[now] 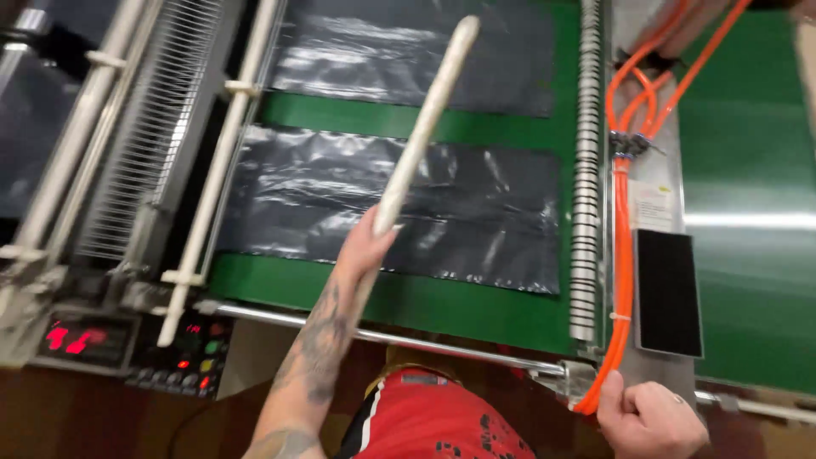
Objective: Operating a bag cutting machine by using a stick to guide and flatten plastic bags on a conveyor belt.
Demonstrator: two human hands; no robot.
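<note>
Two black plastic sheets (391, 208) flat on green belt (476, 302), belt taken as landmark. Left of belt: white rails (217, 170), wire comb rack (149, 127), control panel (178, 353) with red readouts below belt's left corner. Over belt's near sheet: left hand (364, 246) clenched round pale stick (425, 119), stick angled up and away, probably for reach over sheets without leaning in. Metal bar (382, 336) along belt's near edge, between body and sheets. Right of belt: ribbed roller (585, 170), orange cables (625, 255), black pad (670, 289). Right hand (650, 421) fisted at belt's right near corner, touching cable end; actual grasp unclear.
</note>
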